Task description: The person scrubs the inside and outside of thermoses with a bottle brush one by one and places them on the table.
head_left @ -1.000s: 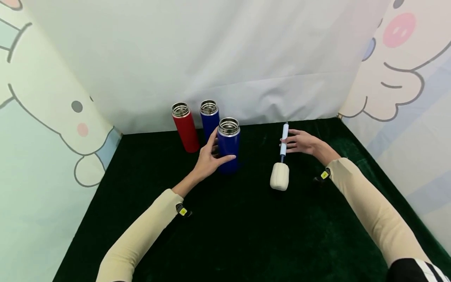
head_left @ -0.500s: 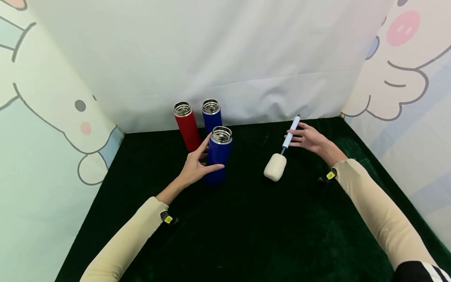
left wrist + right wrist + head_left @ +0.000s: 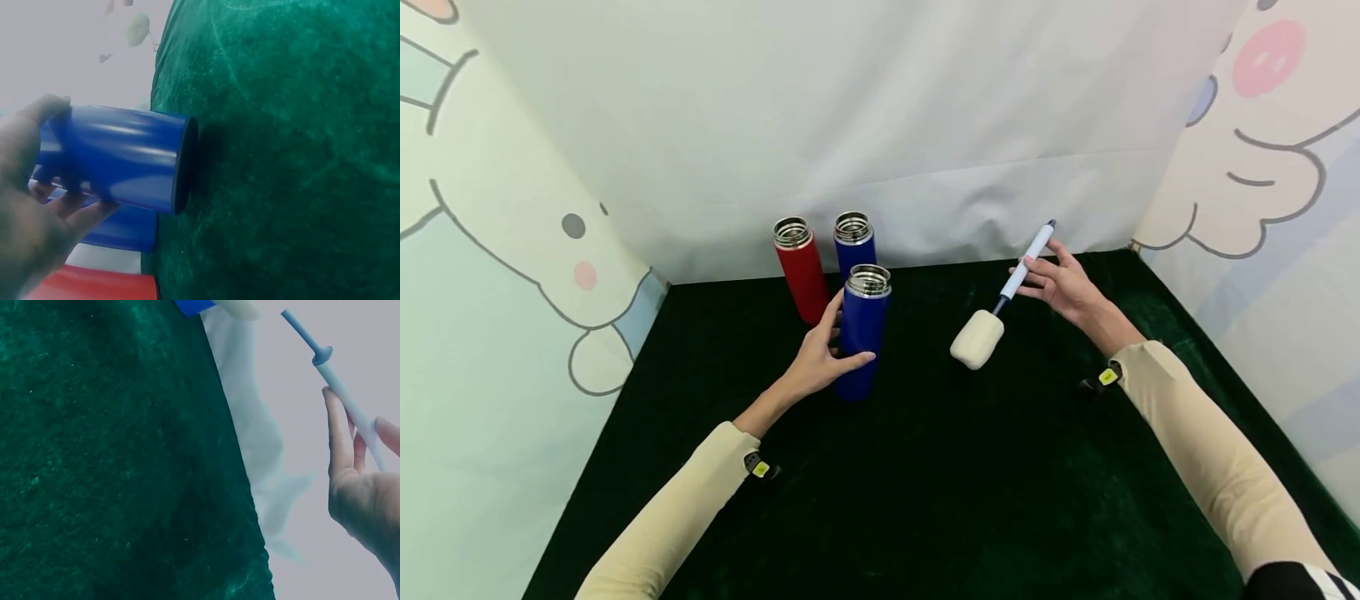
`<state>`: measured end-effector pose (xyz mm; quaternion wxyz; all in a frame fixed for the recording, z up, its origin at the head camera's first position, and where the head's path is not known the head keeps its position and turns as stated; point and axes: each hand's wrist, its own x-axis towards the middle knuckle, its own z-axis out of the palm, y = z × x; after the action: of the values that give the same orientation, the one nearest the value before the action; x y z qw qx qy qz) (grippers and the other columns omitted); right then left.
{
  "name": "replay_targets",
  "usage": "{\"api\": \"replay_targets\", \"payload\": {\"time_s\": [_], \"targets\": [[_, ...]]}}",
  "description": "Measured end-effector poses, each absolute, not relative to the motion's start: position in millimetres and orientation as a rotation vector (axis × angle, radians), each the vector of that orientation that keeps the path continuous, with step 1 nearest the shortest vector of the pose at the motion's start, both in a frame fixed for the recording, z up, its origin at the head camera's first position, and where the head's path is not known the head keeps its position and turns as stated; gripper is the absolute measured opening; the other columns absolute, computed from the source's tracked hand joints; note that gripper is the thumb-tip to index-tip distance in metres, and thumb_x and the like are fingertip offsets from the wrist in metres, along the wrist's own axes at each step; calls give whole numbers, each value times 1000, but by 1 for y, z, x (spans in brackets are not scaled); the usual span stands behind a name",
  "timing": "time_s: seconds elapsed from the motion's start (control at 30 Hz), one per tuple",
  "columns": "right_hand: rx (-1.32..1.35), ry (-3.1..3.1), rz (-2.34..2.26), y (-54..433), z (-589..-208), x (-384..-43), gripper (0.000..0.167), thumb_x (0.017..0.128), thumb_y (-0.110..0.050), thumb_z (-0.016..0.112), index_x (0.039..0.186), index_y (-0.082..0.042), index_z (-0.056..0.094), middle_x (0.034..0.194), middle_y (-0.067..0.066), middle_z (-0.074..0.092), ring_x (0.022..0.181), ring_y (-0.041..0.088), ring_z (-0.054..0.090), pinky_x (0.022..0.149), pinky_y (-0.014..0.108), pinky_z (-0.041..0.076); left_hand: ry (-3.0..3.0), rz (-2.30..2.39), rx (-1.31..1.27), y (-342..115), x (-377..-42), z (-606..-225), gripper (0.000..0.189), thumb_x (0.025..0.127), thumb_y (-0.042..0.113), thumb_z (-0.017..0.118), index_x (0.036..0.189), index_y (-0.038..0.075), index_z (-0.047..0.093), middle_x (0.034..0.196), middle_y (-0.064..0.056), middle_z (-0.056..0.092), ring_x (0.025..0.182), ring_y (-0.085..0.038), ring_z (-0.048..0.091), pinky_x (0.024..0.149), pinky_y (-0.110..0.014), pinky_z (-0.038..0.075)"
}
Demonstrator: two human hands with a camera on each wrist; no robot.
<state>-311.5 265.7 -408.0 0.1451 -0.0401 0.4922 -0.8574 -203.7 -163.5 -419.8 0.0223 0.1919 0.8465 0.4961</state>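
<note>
L hand (image 3: 815,358): grasping front blue bottle (image 3: 863,321) round body, thumb across near side, fingers opp. R hand (image 3: 1067,287): pinching brush (image 3: 1026,262) by handle, btwn thumb & fingers. Foam head (image 3: 977,340) slanting down twd L hand, well apart from bottle, apparently off bench (image 3: 925,492).

Front bottle: uncapped, mouth up, tipped slightly twd R hand. Base on or off cloth: can't tell.

Technique (judgement): bring bottle plumb & hold steady, w/ fingers below rim; smooth-looking wall, so prob. prone to spin under side load. Firm up pinch on handle; w/ light grip, likely to swing or twist at head end. For any approach to mouth: come from above, stem in line w/ bottle axis; if off-angle, prone to catch rim & tip bottle. Soft-looking head: ease, don't jab.

Just behind: rear blue bottle (image 3: 854,254), partly hidden; left of it, red bottle (image 3: 802,279). Both uncapped, standing. Leave clearance; avoid backing into either.

Farther: white backdrop (image 3: 925,108).
</note>
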Motion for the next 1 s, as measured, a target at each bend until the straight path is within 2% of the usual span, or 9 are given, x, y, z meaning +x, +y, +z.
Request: {"api": "replay_targets", "payload": {"time_s": [0.23,0.43,0.5,0.67,0.87,1.0], "targets": [[-140,1333,-2584,268,-395,-308,45,102,1,54,136,-23,36,94,5,69,99,25,76,78,41,65,2647,1468,634,-161,-203,-419,106,90,27,80,164,33,4,159,-22,38,136,-48,51,100,-68,51],[-115,1288,-2688,263,-377,-304,52,101,-1,58,140,-25,34,97,8,67,95,24,77,78,40,65,2705,1439,569,-164,-201,-425,102,93,31,76,162,43,2,157,-24,41,132,-47,56,96,-65,55],[-135,1239,-2735,259,-370,-304,55,100,-1,58,142,-25,34,103,9,64,96,25,77,79,41,65,2717,1437,557,-164,-201,-426,101,94,32,76,161,45,2,156,-23,42,132,-47,57,95,-64,55],[-186,1121,-2826,246,-352,-302,64,99,2,59,148,-28,31,118,9,51,104,29,75,83,41,64,2731,1425,587,-166,-199,-426,102,92,32,78,162,42,4,157,-23,41,131,-46,58,95,-64,55],[-206,962,-2919,234,-337,-299,63,98,4,59,146,-26,32,106,11,54,102,34,75,82,44,64,2730,1410,622,-165,-199,-426,102,91,32,79,163,39,7,157,-22,42,130,-45,59,96,-62,56],[-200,929,-2922,230,-332,-295,66,98,5,58,148,-28,30,109,11,52,101,35,75,83,45,64,2737,1408,638,-163,-198,-428,102,91,32,79,164,32,9,156,-22,44,129,-45,60,95,-61,57]]}}
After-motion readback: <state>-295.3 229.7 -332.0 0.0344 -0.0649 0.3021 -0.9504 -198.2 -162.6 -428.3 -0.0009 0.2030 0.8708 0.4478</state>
